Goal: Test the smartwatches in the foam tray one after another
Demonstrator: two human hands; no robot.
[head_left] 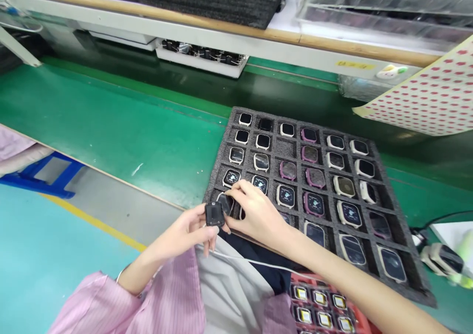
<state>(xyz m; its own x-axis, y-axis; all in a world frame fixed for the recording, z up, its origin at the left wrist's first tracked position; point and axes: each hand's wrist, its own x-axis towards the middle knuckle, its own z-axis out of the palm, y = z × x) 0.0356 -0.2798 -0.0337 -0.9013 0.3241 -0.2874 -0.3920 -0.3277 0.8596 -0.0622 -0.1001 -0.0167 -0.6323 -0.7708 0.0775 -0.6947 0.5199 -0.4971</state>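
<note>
My left hand point(195, 230) is closed around a small black square device point(215, 214) with tiny marks along its lower edge. A thin white cable point(254, 261) runs from near that hand to the right; where it begins is hidden. My right hand point(254, 211) pinches a smartwatch case point(224, 202) with a dark screen, at the near left corner of a grey foam tray point(286, 148). Smartwatch cases in white, black and purple frames sit in the tray's compartments. Several have lit dials, such as the white smartwatch point(286, 196). One compartment in the second row holds nothing.
Below my right forearm lies a red tray point(362, 319) of small square parts. At the right edge rest more watch cases point(441, 259). A white bin point(201, 63) of dark parts stands under the raised shelf point(236, 33). A red-dotted sheet point(432, 92) hangs at upper right.
</note>
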